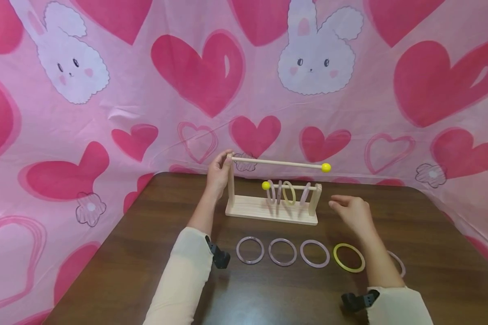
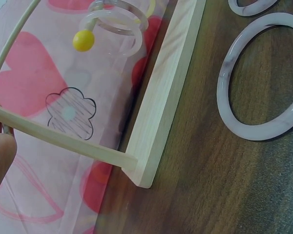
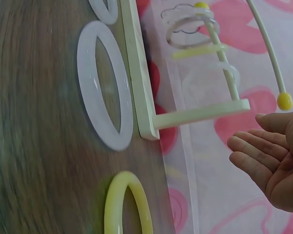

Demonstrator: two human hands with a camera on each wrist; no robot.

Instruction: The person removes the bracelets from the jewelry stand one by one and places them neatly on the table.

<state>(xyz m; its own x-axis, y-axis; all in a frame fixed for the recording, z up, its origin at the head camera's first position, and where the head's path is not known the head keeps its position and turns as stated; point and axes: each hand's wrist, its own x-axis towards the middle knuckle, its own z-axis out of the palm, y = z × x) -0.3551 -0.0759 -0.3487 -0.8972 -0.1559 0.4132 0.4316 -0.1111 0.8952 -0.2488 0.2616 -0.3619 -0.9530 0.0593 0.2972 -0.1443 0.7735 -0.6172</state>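
A pale wooden bracelet rack (image 1: pixel 272 215) stands on the table, with an upper rod (image 1: pixel 276 162) and a shorter lower rod, each tipped by a yellow ball. My left hand (image 1: pixel 218 176) grips the top of its left post (image 2: pixel 58 136). Several bangles hang on the lower rod, among them a yellow bangle (image 1: pixel 288 193) and a lilac bangle (image 1: pixel 305 194). To the right of the rack, my right hand (image 1: pixel 353 215) is in the air, holding nothing; its fingers (image 3: pixel 256 156) are loosely extended in the right wrist view. The upper rod bears no bangle.
In front of the rack a row of bangles lies flat on the dark wooden table (image 1: pixel 154 271): several lilac ones, such as the leftmost bangle (image 1: pixel 250 263), and a yellow bangle (image 1: pixel 349 270). The rightmost lilac bangle (image 1: pixel 402 268) is partly behind my right forearm. A pink heart-patterned cloth (image 1: pixel 260 99) hangs behind.
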